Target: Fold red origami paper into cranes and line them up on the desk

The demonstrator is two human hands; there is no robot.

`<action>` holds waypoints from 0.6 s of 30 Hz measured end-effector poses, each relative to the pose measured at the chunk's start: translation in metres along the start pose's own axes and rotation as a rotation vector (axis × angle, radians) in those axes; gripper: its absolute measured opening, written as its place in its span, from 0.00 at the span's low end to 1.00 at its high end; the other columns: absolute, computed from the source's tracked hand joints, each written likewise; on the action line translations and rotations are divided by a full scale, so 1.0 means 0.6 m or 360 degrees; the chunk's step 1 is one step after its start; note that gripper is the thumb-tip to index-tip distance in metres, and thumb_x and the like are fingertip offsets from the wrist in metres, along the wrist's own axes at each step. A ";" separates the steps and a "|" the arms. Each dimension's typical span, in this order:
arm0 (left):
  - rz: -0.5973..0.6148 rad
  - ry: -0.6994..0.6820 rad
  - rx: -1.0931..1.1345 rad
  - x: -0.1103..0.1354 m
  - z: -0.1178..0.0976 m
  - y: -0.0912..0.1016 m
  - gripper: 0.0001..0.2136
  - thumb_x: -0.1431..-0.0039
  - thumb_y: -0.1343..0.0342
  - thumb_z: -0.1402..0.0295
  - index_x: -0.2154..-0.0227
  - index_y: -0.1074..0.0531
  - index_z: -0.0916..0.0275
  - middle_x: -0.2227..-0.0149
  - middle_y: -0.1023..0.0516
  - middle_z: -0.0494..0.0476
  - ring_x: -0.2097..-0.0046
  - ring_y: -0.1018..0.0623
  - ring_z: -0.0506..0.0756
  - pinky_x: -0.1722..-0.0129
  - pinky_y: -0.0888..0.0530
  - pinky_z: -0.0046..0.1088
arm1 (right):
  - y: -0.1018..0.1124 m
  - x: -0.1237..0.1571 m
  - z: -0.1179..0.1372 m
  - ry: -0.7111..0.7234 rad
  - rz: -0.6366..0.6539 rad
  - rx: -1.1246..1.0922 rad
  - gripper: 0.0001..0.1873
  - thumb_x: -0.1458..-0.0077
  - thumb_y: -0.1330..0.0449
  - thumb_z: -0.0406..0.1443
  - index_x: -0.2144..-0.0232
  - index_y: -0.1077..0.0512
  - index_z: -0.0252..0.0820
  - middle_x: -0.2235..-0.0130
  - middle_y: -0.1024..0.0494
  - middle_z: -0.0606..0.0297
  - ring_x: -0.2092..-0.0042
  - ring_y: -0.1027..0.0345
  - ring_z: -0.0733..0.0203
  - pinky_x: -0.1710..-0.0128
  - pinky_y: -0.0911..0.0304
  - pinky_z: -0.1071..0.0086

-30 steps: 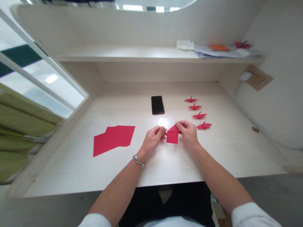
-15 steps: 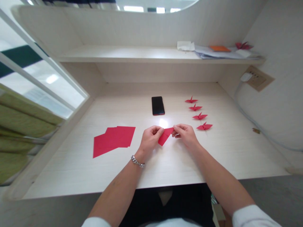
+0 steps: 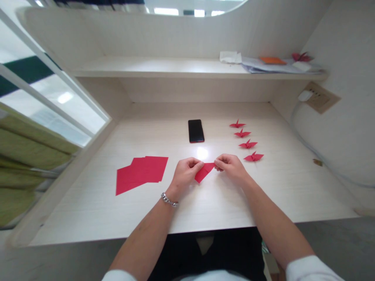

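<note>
A piece of folded red paper (image 3: pixel 203 172) is stretched between my two hands, close over the white desk. My left hand (image 3: pixel 186 171) pinches its left side between thumb and fingers, covering that corner. At the paper's upper right tip, my right hand (image 3: pixel 230 167) has its thumb and fingertips closed on the point. Several red paper cranes (image 3: pixel 247 144) stand in a column beyond my right hand. Left of my left hand lie overlapping red paper sheets (image 3: pixel 146 170), flat on the desk.
A black phone (image 3: pixel 196 130) lies behind my hands on the desk (image 3: pixel 88 210). Above it runs a shelf (image 3: pixel 164 66) with papers and an orange sheet (image 3: pixel 273 61) at its right. A plugged-in cable (image 3: pixel 304 144) hangs along the right wall.
The folded paper has tilted, its right tip dropping slightly so the top edge is nearer level. Both hands keep hold of it, the right one having shifted a little.
</note>
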State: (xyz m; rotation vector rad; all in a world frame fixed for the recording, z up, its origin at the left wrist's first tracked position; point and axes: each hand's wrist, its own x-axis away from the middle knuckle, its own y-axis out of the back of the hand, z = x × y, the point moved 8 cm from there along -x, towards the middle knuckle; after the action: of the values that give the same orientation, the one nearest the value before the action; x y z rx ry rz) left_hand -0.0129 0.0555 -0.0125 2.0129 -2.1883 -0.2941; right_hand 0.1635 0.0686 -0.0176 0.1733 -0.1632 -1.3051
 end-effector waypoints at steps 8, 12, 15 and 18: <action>0.0184 -0.0252 -0.0456 0.013 -0.029 -0.015 0.09 0.44 0.45 0.65 0.72 0.22 0.63 0.70 0.20 0.55 0.69 0.24 0.52 0.70 0.32 0.25 | -0.043 0.015 0.033 0.0285 0.0237 0.0531 0.07 0.48 0.43 0.34 0.68 0.24 0.40 0.68 0.21 0.65 0.67 0.31 0.63 0.66 0.39 0.71; 0.0292 -0.0281 -0.0453 0.015 -0.034 -0.022 0.08 0.44 0.45 0.67 0.73 0.22 0.63 0.71 0.20 0.55 0.69 0.24 0.52 0.69 0.32 0.25 | -0.043 0.019 0.035 0.0224 0.0228 0.0643 0.08 0.50 0.44 0.32 0.73 0.24 0.40 0.74 0.23 0.67 0.72 0.33 0.65 0.71 0.43 0.72; 0.0241 -0.0237 -0.0395 0.012 -0.030 -0.010 0.09 0.44 0.45 0.65 0.73 0.23 0.63 0.72 0.20 0.54 0.70 0.25 0.52 0.69 0.32 0.25 | -0.027 0.018 0.029 0.0120 0.0235 0.0621 0.08 0.53 0.44 0.31 0.75 0.24 0.39 0.76 0.24 0.68 0.73 0.34 0.65 0.73 0.44 0.73; 0.0162 -0.0172 -0.0339 0.009 -0.024 0.003 0.10 0.44 0.44 0.64 0.73 0.23 0.64 0.73 0.21 0.54 0.71 0.26 0.52 0.71 0.32 0.25 | -0.009 0.017 0.021 0.0036 0.0233 0.0551 0.08 0.55 0.44 0.31 0.76 0.24 0.39 0.77 0.24 0.67 0.73 0.33 0.64 0.74 0.43 0.73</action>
State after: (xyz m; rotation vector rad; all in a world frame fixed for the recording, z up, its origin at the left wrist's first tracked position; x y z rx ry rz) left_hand -0.0118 0.0498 0.0019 1.8056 -2.2059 -0.6077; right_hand 0.1580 0.0568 -0.0061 0.4620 -0.3758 -1.1212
